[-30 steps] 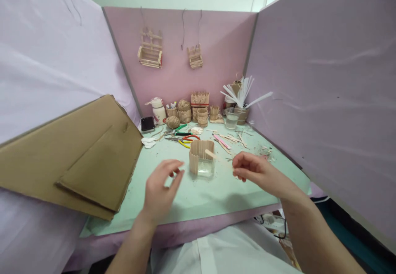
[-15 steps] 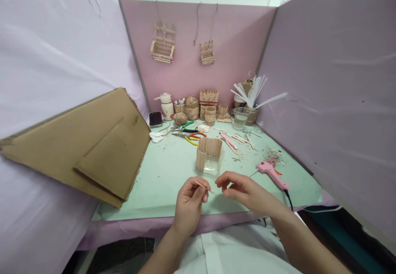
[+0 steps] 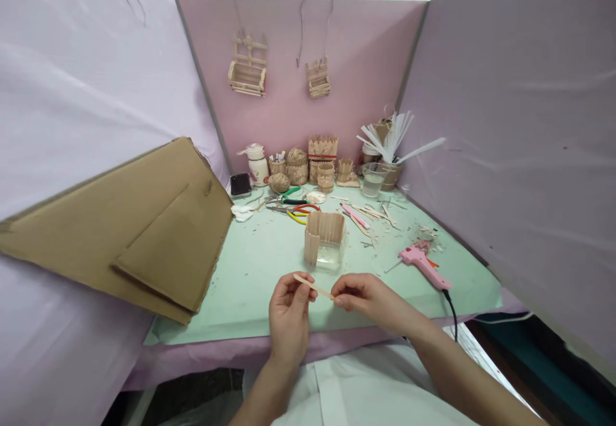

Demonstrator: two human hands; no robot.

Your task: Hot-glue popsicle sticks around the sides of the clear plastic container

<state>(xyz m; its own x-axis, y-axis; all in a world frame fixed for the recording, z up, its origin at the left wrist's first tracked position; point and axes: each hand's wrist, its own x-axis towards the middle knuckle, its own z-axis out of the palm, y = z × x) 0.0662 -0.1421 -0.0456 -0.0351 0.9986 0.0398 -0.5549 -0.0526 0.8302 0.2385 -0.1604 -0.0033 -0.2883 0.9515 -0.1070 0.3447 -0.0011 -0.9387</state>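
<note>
A thin wooden craft stick (image 3: 314,286) stretches between my two hands, above the front of the table. My left hand (image 3: 291,307) pinches it near its left end, thumb over the stick. The right end is pinched by the fingertips of my right hand (image 3: 360,296). Just beyond my hands stands a clear square container (image 3: 330,256), its back and left side lined with upright craft sticks (image 3: 325,227); clear wall shows at the front.
A pink glue gun (image 3: 426,268) lies at the right, its cord running off the front edge. Pliers (image 3: 303,211), a pink cutter (image 3: 355,216) and loose sticks (image 3: 380,213) lie behind the container. Cardboard (image 3: 168,246) leans at the left. Stick-covered pots (image 3: 325,177) line the back.
My right hand has closed from loosely apart to a pinch on the stick's right end. The stick has turned, showing its flat face. The view has shifted slightly.
</note>
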